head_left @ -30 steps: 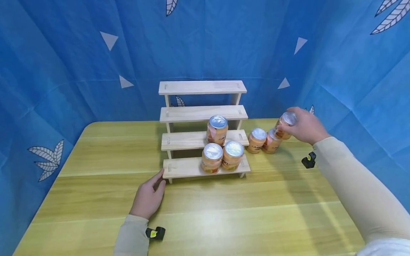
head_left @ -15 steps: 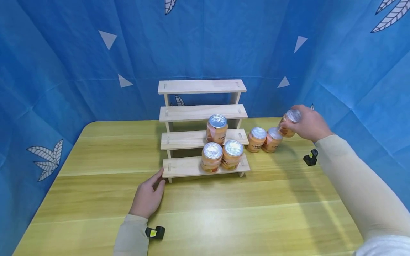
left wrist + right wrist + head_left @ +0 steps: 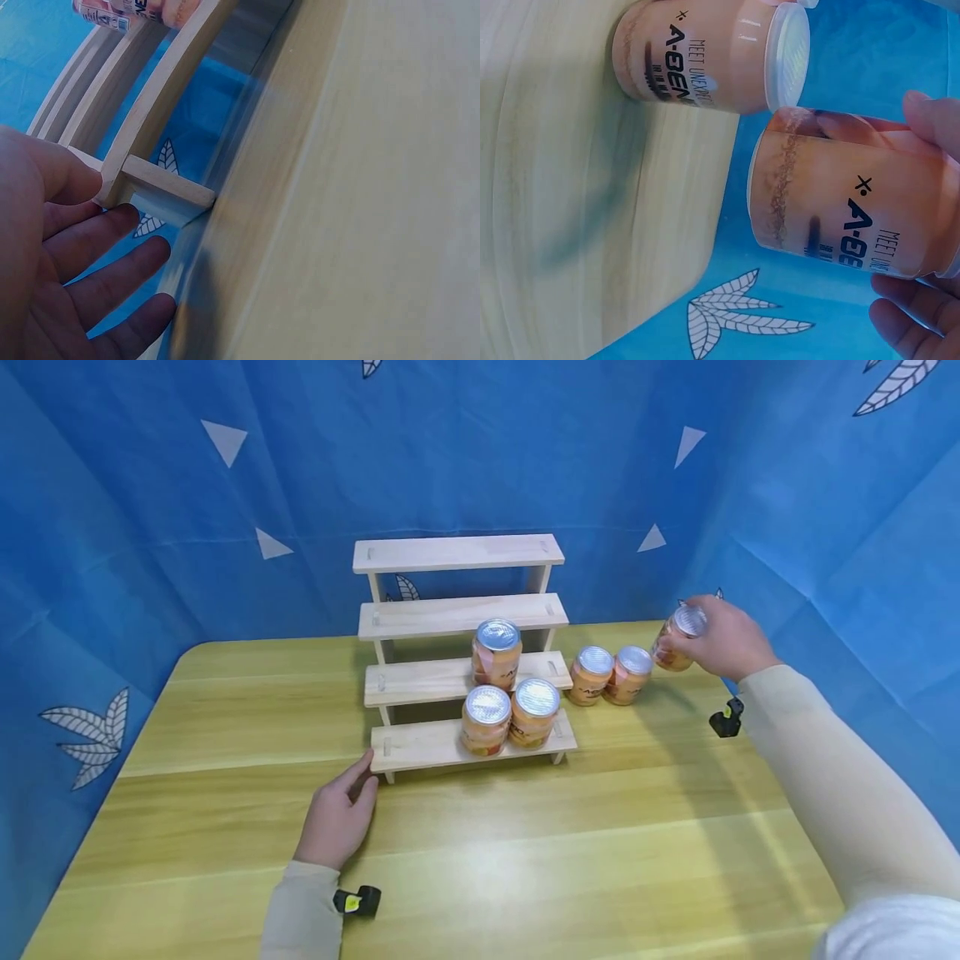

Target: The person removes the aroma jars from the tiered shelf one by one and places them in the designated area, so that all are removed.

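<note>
In the head view my right hand (image 3: 726,639) grips a small orange-labelled jar (image 3: 673,642) with a silvery ribbed lid, near the table's back right. Its label and tilted body (image 3: 847,195) fill much of the right wrist view, thumb on one side and fingers on the other. Two similar jars, one (image 3: 632,675) nearer the held jar and one (image 3: 591,675) beside the rack, stand on the table. My left hand (image 3: 335,822) touches the front left corner of the four-step wooden rack (image 3: 416,747), its lower fingers extended in the left wrist view.
Two jars (image 3: 486,720) share the lowest step, and one jar (image 3: 497,653) stands on the step above. Blue patterned cloth (image 3: 480,452) hangs behind and beside the wooden table (image 3: 480,860).
My right hand has carried its jar a little to the right, away from the two table jars. The left hand stays at the rack corner, while the head view has shifted slightly.
</note>
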{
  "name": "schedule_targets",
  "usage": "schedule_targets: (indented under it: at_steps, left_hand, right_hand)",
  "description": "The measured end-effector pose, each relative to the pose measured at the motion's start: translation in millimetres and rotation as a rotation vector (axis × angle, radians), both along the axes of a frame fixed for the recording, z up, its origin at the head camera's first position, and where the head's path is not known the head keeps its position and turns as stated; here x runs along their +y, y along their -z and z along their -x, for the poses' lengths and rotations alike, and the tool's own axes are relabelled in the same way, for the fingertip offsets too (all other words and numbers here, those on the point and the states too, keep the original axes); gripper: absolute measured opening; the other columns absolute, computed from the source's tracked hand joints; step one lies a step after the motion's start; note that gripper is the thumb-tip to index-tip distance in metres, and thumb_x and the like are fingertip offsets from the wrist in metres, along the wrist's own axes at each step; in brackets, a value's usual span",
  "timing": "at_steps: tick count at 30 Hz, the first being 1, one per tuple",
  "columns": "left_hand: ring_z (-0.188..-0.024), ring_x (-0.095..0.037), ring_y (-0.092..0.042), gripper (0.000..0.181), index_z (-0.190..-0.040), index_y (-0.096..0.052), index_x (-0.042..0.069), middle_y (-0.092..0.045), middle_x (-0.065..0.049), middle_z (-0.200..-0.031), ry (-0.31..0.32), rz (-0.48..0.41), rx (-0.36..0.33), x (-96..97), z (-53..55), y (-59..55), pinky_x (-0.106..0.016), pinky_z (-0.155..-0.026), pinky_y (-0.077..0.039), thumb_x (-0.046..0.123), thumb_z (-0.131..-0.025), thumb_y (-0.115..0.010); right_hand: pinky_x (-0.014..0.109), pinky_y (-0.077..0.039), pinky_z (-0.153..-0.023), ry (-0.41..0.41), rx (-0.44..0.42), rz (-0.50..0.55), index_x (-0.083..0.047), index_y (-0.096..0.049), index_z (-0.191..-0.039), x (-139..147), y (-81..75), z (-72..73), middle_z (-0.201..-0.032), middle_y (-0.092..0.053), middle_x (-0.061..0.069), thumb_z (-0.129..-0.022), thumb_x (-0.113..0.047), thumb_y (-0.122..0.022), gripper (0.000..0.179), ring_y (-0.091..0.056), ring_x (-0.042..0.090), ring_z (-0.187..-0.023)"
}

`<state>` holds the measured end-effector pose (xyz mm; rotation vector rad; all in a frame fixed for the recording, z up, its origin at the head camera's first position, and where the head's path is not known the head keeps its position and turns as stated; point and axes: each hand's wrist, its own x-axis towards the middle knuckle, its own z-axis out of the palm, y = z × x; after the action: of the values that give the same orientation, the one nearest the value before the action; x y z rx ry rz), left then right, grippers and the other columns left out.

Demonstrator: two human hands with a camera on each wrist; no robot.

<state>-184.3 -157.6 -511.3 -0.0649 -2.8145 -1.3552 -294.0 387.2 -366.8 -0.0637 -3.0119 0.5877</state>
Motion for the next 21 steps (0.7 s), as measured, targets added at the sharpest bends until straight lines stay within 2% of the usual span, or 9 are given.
schedule_targets:
  at_steps: [6,13,21]
  left_hand:
    - [-0.134,-0.029,-0.052,0.046,-0.15,-0.048,0.015,-0.055,-0.011,-0.145,-0.006,-0.013,-0.009,-2.4,-0.7,-1.4,-0.051,-0.11,-0.043,0.021,-0.105,-0.054]
    - [-0.13,-0.029,-0.056,0.046,-0.149,-0.05,0.014,-0.057,-0.011,-0.143,-0.012,-0.022,-0.012,-1.1,-2.2,-0.6,-0.05,-0.107,-0.046,0.019,-0.104,-0.055]
    - [-0.133,-0.029,-0.053,0.045,-0.149,-0.05,0.015,-0.057,-0.01,-0.143,-0.014,-0.02,-0.008,-0.2,-1.4,-1.6,-0.05,-0.11,-0.044,0.02,-0.104,-0.055]
  right_hand:
    - [0.06,-0.05,-0.077,-0.003,-0.014,-0.003,0.002,-0.037,-0.151,2.9,5.5,2.7,-0.133,-0.052,0.03,-0.088,-0.06,-0.068,0.094,-0.053,0.047,-0.11]
    - [0.06,-0.051,-0.078,-0.023,-0.05,-0.004,0.004,-0.04,-0.146,6.9,28.4,0.5,-0.127,-0.055,0.029,-0.087,-0.059,-0.071,0.091,-0.055,0.047,-0.107]
    - [0.062,-0.05,-0.081,-0.034,-0.081,0.014,0.007,-0.038,-0.146,12.1,48.7,0.2,-0.131,-0.052,0.033,-0.089,-0.06,-0.068,0.093,-0.054,0.05,-0.111]
